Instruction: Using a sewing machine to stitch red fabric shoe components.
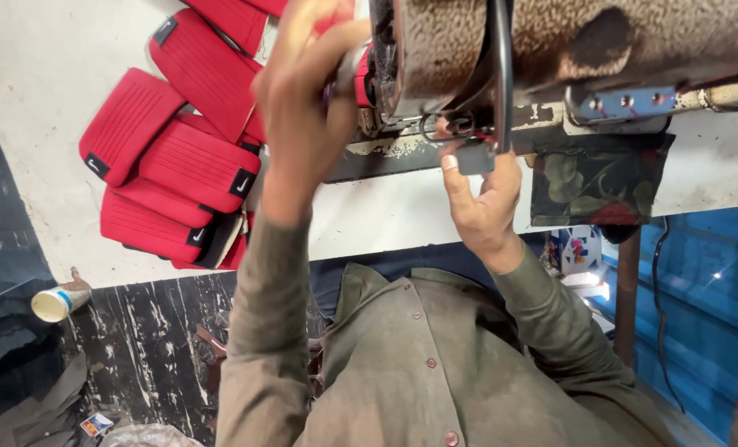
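My left hand [303, 99] is raised against the end of a worn, rusty sewing machine [567, 37], its fingers closed on a red fabric piece [362, 83] that is mostly hidden behind the hand. My right hand [481, 194] reaches up beneath the machine head and pinches a small dark square part [475, 156] next to a bent wire loop [448, 126]. Both sleeves are olive green. What lies between the fingers of the left hand is only partly visible.
A pile of red ribbed padded pieces [179, 157] with black tabs lies on the white table [46, 74] to the left. A dark floral cloth [601, 178] hangs off the table edge at right. A paper cup [55, 302] lies on the black marbled floor.
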